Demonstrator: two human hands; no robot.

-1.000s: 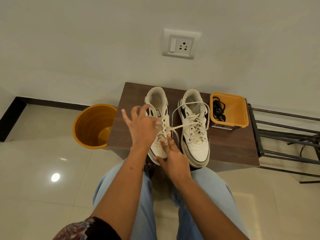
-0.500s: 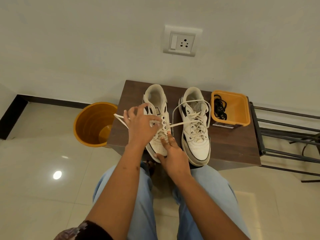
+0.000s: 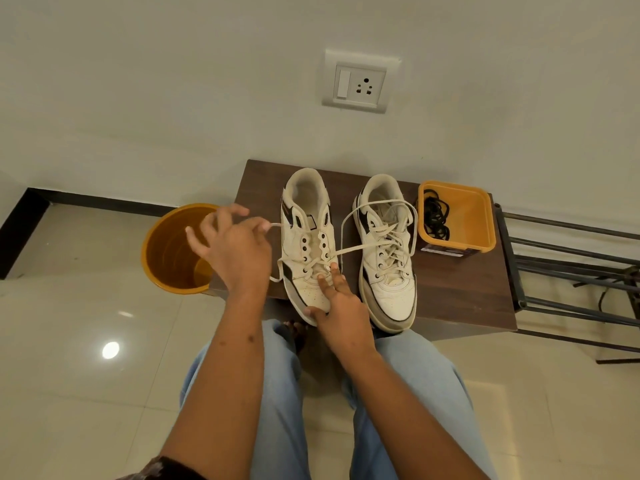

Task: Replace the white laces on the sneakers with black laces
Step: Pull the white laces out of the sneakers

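Head view: left hand [image 3: 239, 251] pinches the white lace [image 3: 360, 249] of the left sneaker [image 3: 308, 244] on the bench [image 3: 457, 282]; right hand [image 3: 341, 306], fingers straight, steadies the toe. Black laces [image 3: 434, 216] wait in the orange tray [image 3: 478, 216]. Risk: a hard pull could drag the shoe sideways.

Left hand [image 3: 235, 252] sat mid-frame, left of centre, back up, thumb and forefinger pinching a lace end, remaining fingers fanned toward the upper left. Right hand [image 3: 341, 308] lay lower centre, two fingers extended and pressing down, thumb hooked low. Both forearms bare, rising from the bottom edge and converging.
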